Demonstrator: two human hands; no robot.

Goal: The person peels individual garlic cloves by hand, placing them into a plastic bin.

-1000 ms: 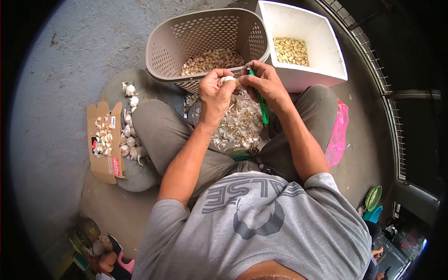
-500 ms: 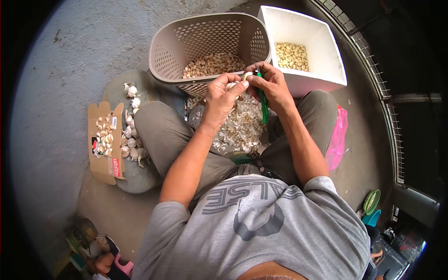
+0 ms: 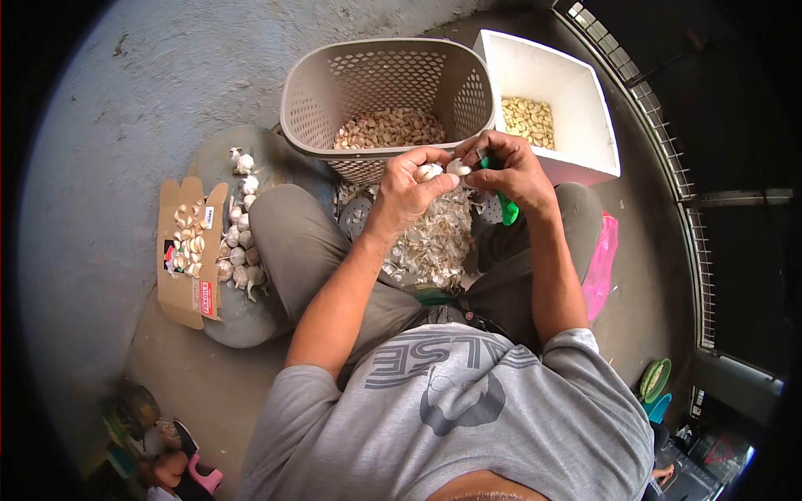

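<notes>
My left hand (image 3: 405,190) is closed on a piece of white garlic (image 3: 428,172) in its fingers, above the front rim of the basket. Close beside it, my right hand (image 3: 516,174) grips a small green-handled knife (image 3: 508,209), its blade partly hidden by the fingers. A smooth white garlic clove (image 3: 457,167) sits between the two hands, against my right fingertips and left thumb. Below them, a heap of papery garlic skins (image 3: 436,238) lies on the floor between my legs.
A brown perforated basket (image 3: 305,113) holds unpeeled cloves; a white foam box (image 3: 576,79) beside it holds peeled ones. At left, garlic bulbs (image 3: 238,255) and a cardboard piece (image 3: 177,301) with cloves rest on a round surface. A pink bag (image 3: 603,267) lies right.
The hands have shifted slightly right and down in view, along with the basket and box. The knife handle has turned within my right hand, and the white clove shows more fully.
</notes>
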